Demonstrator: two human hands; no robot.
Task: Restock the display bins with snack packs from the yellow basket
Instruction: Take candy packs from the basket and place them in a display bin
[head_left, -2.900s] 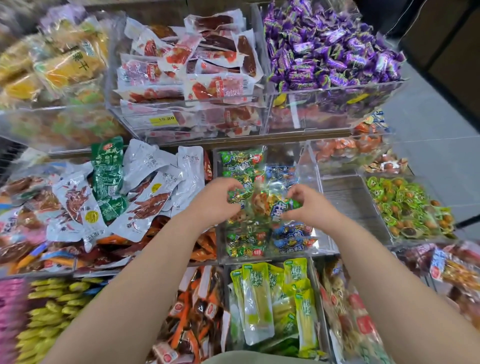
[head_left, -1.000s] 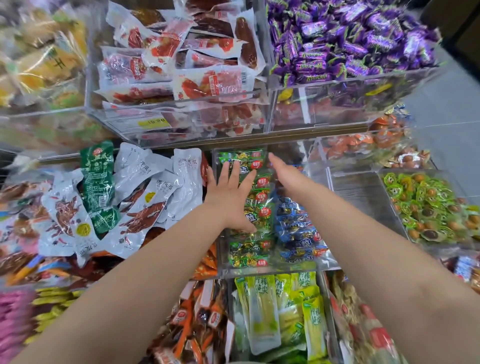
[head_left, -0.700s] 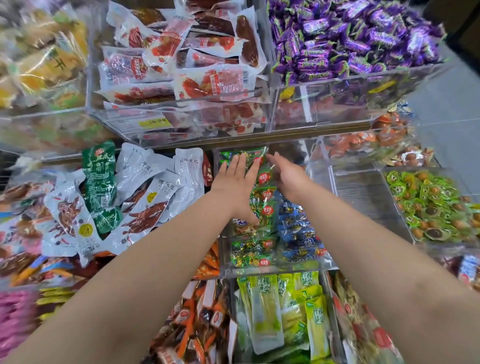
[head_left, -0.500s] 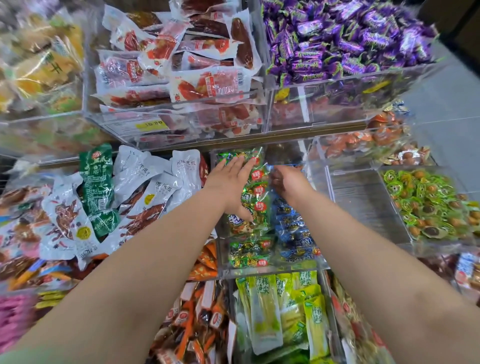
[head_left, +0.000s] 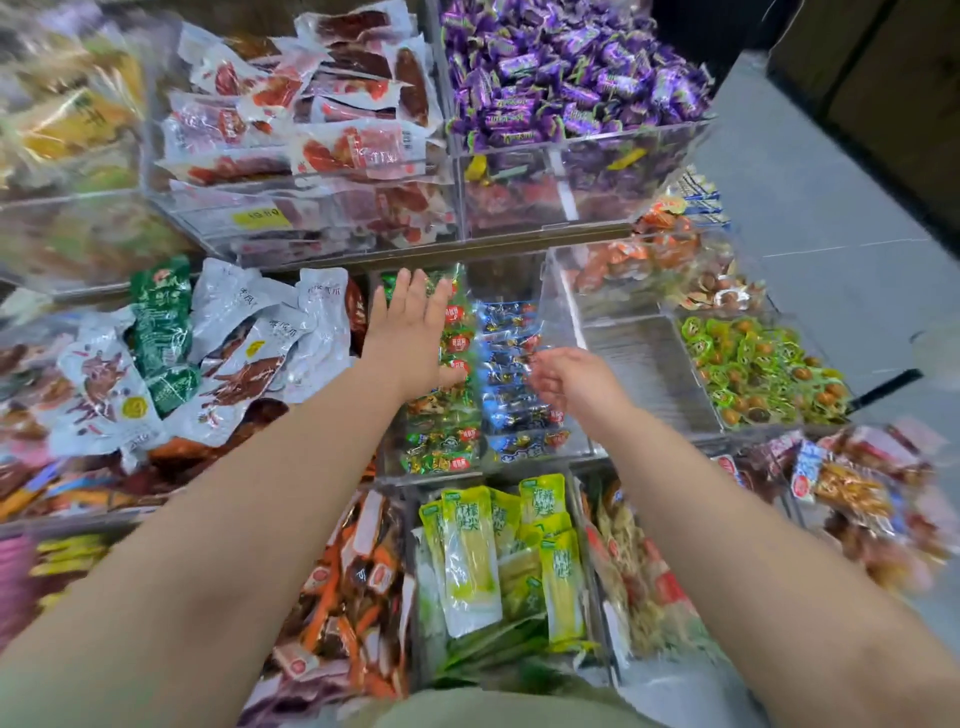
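A: Where are the snack packs seen?

B: Green packs (head_left: 441, 415) and blue packs (head_left: 519, 410) are seen side by side in a clear bin (head_left: 563, 332) at the middle of the display. The green ones are stacked in the left row and the blue ones in the right row. Round red labels can be made out on the green ones.

A: How is the left hand held?

B: The left hand (head_left: 410, 338) is laid flat, palm down, on the far end of the green row. Its fingers are stretched straight and slightly spread, so its grip is unclosed and nothing is clasped.

A: And the right hand?

B: The right hand (head_left: 576, 384) is held just above the blue row, near the bin's right wall. Its fingers are loosely curled and turned toward the left. Nothing is seen inside the grip, which is relaxed rather than clenched.

A: What is set around that bin?

B: White packs (head_left: 249, 353) are heaped in the bin to the left, touching the left wrist's side of the display. Round green snacks (head_left: 763, 369) are piled well to the right. Long yellow-green packs (head_left: 467, 561) are laid in the nearer bin, between the two forearms. On the tier above, red meat packs (head_left: 322, 119) are stacked left of a mound of purple sweets (head_left: 571, 78). Grey floor (head_left: 831, 208) is visible at the far right.
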